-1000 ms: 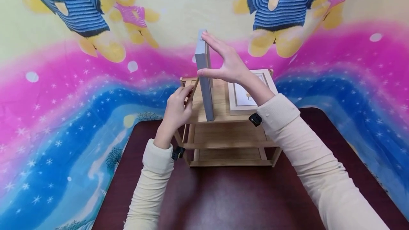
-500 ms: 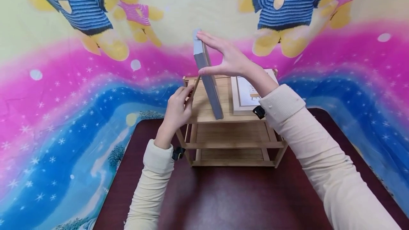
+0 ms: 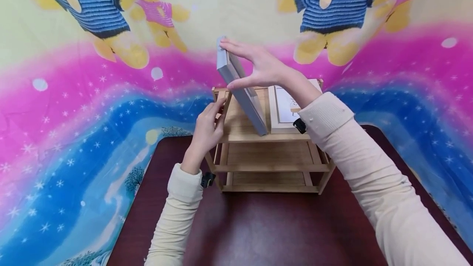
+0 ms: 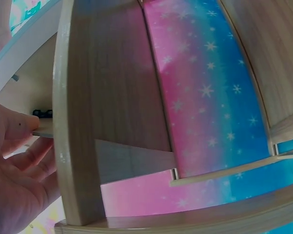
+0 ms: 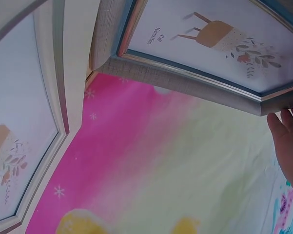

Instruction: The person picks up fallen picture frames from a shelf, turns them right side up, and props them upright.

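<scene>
A grey picture frame (image 3: 248,108) stands tilted on the top board of a wooden shelf rack (image 3: 269,168), its upper end leaning left. My right hand (image 3: 260,67) grips it, fingertips on the top edge and thumb on the near side. Its front shows a plant print in the right wrist view. Behind it my left hand (image 3: 208,126) pinches a thin tan strip (image 4: 44,127) that looks like the frame's stand leg; the shelf post partly hides this grip in the left wrist view. A cream picture frame (image 3: 274,114) lies to the right, partly covered by my right forearm.
The rack has two lower boards (image 3: 269,153) and stands on a dark red table (image 3: 269,225) with rounded corners. Close behind hangs a patterned cloth (image 3: 236,7) with bears and snowflakes. A rail of the rack runs beside my left hand.
The grey frame's lower end has moved right along the top board, while its upper end has leaned further left. My right hand has followed it slightly left; the left hand has barely moved.
</scene>
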Motion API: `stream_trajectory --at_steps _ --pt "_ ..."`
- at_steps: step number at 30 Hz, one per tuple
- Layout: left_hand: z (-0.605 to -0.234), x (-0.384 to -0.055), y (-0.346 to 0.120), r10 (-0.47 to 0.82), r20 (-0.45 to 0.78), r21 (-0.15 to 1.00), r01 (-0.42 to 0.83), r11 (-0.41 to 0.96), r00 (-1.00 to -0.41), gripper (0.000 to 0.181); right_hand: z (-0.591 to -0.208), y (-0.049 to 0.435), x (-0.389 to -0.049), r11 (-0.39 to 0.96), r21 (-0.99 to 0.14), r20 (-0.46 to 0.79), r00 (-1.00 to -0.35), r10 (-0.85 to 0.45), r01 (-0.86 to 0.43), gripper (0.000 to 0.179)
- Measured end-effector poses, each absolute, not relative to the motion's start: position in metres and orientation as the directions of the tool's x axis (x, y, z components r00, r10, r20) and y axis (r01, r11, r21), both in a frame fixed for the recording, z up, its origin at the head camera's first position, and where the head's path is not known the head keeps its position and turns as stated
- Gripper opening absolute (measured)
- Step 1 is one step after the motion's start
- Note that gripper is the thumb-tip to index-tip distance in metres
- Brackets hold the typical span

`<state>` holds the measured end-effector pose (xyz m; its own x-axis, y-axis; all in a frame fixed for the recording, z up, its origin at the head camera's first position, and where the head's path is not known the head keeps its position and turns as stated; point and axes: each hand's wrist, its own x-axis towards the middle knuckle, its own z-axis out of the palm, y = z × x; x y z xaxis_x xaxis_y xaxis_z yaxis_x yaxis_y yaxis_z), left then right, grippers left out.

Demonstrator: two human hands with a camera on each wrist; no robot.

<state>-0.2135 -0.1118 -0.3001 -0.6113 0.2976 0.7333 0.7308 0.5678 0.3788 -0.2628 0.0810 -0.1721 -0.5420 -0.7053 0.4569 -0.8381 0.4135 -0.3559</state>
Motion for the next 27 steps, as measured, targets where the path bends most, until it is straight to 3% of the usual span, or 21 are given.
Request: stream_trajectory --at_steps 5,9,12,14,18,27 --pt "-0.307 -0.212 -0.107 0.252 0.771 0.363 0.729 0.580 -0.585 0.038 -0.174 0.078 -0.265 0.393 -0.349 0.462 -0.521 -0.718 -0.851 0.088" --pt "-0.315 -0.208 -0.099 0.175 0.872 0.250 0.722 0.645 -0.458 0.034 -0.176 0.077 -0.267 0.378 -0.352 0.477 -0.511 -0.715 -0.856 0.088" --pt "-0.319 -0.203 -0.091 0.141 0.912 0.191 0.705 0.683 -0.384 0.041 -0.178 0.077 -0.267 0.368 -0.360 0.485 -0.509 -0.711 -0.857 0.088" --pt "-0.319 -0.198 -0.085 0.139 0.908 0.192 0.688 0.699 -0.395 0.056 -0.179 0.076 -0.267 0.361 -0.363 0.492 -0.506 -0.709 -0.859 0.088" --pt "-0.321 -0.190 -0.075 0.122 0.866 0.238 0.614 0.752 -0.485 0.077 -0.180 0.075 -0.268 0.358 -0.359 0.502 -0.501 -0.705 -0.862 0.087" --pt "-0.325 -0.187 -0.063 0.050 0.836 0.257 0.469 0.845 -0.547 0.084 -0.182 0.072 -0.266 0.394 -0.336 0.530 -0.518 -0.672 -0.855 0.088"
